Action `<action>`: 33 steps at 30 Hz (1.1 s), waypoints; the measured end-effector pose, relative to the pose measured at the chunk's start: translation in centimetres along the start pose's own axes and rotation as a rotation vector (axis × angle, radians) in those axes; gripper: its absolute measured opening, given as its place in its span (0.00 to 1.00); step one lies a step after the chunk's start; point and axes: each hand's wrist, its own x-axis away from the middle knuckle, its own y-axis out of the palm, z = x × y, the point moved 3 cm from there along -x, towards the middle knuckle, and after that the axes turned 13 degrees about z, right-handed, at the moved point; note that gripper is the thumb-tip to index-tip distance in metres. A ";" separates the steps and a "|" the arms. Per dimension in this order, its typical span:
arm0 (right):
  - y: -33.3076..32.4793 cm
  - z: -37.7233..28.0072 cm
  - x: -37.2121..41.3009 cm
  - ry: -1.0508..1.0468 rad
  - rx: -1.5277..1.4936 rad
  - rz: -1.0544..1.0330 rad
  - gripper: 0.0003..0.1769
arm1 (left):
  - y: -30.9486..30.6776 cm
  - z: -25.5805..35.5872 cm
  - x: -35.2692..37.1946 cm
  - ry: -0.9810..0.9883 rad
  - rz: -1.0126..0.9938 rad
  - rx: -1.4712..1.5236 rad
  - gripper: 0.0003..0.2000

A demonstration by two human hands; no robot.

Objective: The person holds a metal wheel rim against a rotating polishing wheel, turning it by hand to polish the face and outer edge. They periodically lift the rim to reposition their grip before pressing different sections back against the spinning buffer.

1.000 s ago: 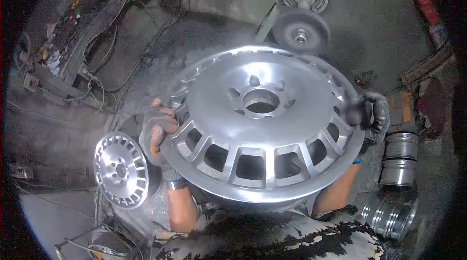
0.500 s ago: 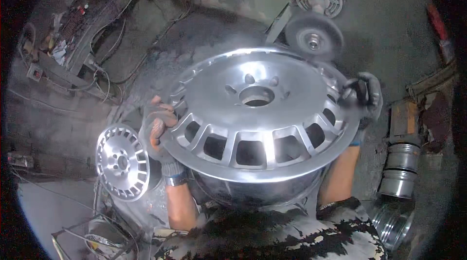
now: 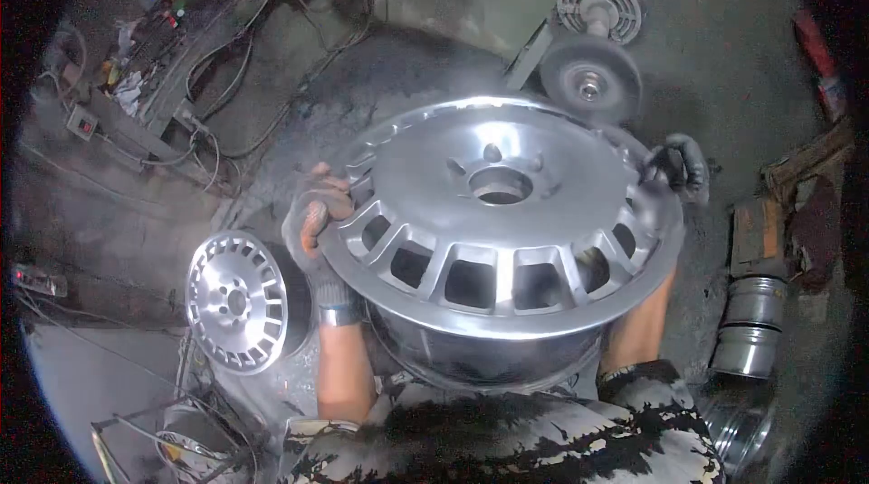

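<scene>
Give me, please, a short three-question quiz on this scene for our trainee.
1. True or false: only the left hand holds the large rim.
2. The buffing wheel sits: A) at the rim's near edge, B) beyond its far edge, C) in its centre hole.
3. Fill in: the smaller rim stands on the person's ____ side.

Key: 1 false, the right hand grips it too; 2 B; 3 left.

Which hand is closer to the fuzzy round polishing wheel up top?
Right. The right hand grips the big rim close below the polishing wheel; the left hand holds the rim's far side.
</scene>
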 end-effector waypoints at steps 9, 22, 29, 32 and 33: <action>0.2 -6.0 4.0 -0.271 0.345 0.167 0.10 | 1.5 -0.6 -0.1 -0.068 -0.050 0.125 0.13; 2.9 -3.5 1.4 -0.189 0.302 0.089 0.12 | 0.1 2.4 2.5 -0.211 0.196 -0.051 0.21; 4.2 -2.2 0.8 -0.023 0.145 0.089 0.15 | 0.1 4.5 1.5 0.084 -0.079 -0.315 0.23; 3.4 -2.4 1.0 -0.102 0.348 0.080 0.18 | 0.9 5.2 2.7 -0.063 0.116 -0.253 0.22; 3.1 -2.6 1.1 -0.179 0.408 0.070 0.18 | 0.8 5.3 2.7 0.027 0.017 -0.333 0.22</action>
